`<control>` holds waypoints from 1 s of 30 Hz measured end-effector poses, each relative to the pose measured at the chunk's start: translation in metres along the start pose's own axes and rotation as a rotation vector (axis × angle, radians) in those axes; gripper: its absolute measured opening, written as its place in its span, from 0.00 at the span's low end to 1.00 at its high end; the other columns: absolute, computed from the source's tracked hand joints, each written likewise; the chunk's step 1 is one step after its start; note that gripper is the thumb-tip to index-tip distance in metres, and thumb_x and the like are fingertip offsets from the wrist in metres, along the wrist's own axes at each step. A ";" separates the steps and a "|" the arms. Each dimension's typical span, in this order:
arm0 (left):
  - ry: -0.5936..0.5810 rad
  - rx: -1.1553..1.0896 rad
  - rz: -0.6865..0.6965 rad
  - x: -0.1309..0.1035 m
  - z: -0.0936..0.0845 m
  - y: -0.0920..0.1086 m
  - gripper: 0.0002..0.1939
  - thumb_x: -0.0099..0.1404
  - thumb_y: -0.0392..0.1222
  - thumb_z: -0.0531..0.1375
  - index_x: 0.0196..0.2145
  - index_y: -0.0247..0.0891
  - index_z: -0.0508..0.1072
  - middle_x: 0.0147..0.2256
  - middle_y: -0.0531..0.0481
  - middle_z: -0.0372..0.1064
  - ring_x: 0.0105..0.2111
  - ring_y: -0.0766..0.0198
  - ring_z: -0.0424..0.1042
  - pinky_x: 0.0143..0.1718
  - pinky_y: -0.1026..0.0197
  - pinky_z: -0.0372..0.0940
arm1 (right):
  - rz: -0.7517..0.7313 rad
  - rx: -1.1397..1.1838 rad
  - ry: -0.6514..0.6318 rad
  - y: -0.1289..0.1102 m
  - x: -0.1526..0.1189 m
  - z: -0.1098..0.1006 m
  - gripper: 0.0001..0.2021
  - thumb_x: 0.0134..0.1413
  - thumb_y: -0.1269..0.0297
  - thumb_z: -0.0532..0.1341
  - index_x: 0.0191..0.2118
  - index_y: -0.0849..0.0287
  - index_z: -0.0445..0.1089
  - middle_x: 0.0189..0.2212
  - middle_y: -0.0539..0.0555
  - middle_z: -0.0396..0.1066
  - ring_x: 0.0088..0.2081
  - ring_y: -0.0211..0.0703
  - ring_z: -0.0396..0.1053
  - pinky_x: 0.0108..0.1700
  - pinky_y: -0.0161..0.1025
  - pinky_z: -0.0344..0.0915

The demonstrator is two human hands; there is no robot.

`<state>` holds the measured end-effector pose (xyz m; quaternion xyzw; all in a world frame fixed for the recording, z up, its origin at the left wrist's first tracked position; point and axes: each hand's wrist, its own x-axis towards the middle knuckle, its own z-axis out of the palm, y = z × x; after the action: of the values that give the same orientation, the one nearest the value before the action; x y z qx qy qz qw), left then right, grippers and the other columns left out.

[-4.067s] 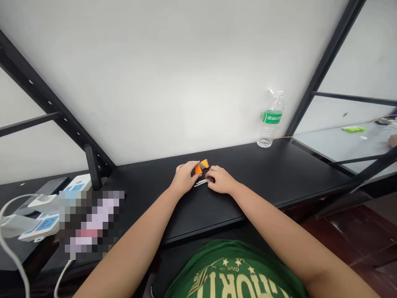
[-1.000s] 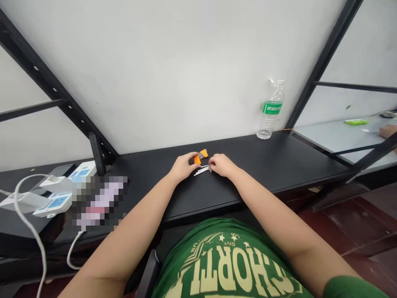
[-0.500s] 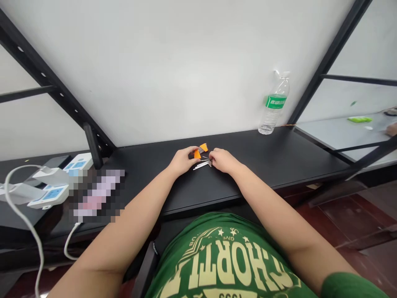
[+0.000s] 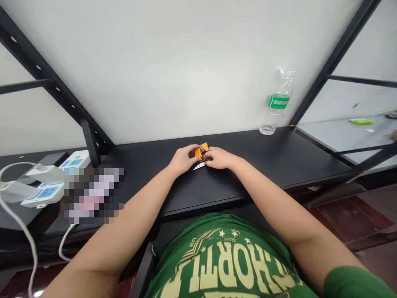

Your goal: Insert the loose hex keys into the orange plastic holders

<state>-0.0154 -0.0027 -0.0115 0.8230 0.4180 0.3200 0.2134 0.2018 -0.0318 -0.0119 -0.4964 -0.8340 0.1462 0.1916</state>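
Observation:
My left hand is closed around an orange hex key holder, gripping it between thumb and fingers. Slim metal keys show between its orange parts, and their tips stick out past the upper right end. Close against the holder's right side, my right hand is closed in a pinch on a thin hex key, mostly hidden by the fingers. Several loose silver hex keys lie on the black table just below both hands, their bent ends covered by my right hand.
A clear water bottle with a green label stands at the back right by the wall. At left are white power strips, a white cable and a pixelated patch. Black metal frame bars rise at both sides.
My right hand has moved left with the thin hex key, up to the holder, and now covers the bent ends of the loose keys. My left hand keeps its hold.

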 end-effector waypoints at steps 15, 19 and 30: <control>-0.098 -0.011 0.018 0.003 -0.004 -0.019 0.29 0.58 0.42 0.71 0.58 0.45 0.75 0.57 0.50 0.75 0.57 0.51 0.75 0.63 0.53 0.67 | 0.233 0.487 0.286 -0.013 -0.012 0.012 0.04 0.55 0.68 0.61 0.37 0.56 0.73 0.35 0.50 0.74 0.35 0.41 0.71 0.40 0.39 0.68; -0.062 -0.009 0.045 0.001 -0.004 -0.018 0.29 0.58 0.42 0.71 0.57 0.45 0.76 0.57 0.50 0.76 0.55 0.52 0.76 0.61 0.53 0.68 | 0.245 0.541 0.391 -0.012 0.004 0.020 0.07 0.54 0.69 0.62 0.40 0.56 0.73 0.38 0.51 0.77 0.37 0.42 0.74 0.44 0.40 0.70; -0.154 0.061 0.191 0.003 -0.007 -0.009 0.22 0.64 0.43 0.68 0.56 0.46 0.75 0.50 0.50 0.79 0.46 0.55 0.77 0.51 0.52 0.68 | 0.242 0.683 0.381 -0.012 0.015 0.031 0.06 0.51 0.68 0.62 0.37 0.57 0.73 0.32 0.49 0.76 0.32 0.40 0.73 0.38 0.38 0.70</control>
<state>-0.0237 0.0052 -0.0108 0.8873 0.3296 0.2619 0.1884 0.1715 -0.0254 -0.0315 -0.5167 -0.6227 0.3418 0.4780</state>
